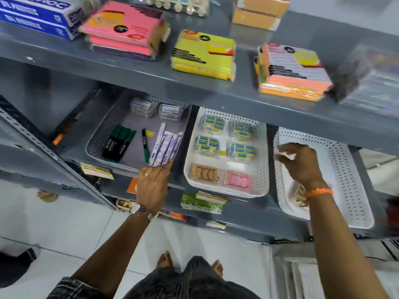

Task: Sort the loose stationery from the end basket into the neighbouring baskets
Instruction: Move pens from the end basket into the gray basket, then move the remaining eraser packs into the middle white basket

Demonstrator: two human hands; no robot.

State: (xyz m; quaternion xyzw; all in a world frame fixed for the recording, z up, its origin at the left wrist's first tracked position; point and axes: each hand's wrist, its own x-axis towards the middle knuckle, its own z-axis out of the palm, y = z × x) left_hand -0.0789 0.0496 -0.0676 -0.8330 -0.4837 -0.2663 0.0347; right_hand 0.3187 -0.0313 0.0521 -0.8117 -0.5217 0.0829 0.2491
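Three perforated baskets sit on the grey shelf. The grey basket (101,134) on the left holds green markers (118,142), a single marker (145,145) and white pen packets (165,147). My left hand (154,180) rests at its front rim with fingertips touching the near ends of those packets. The middle white basket (262,152) holds packs of erasers (207,145) in rows. My right hand (299,162) reaches into the white end basket (349,169) on the right, fingers closed on a small white item (288,156). A few loose items lie under my wrist, partly hidden.
The shelf above (216,91) overhangs the baskets' back halves and carries sticky-note packs in pink (127,29), yellow (203,55) and orange (293,72). Price labels hang on the shelf's front edge. A green box (200,201) lies on a lower shelf. White tiled floor below.
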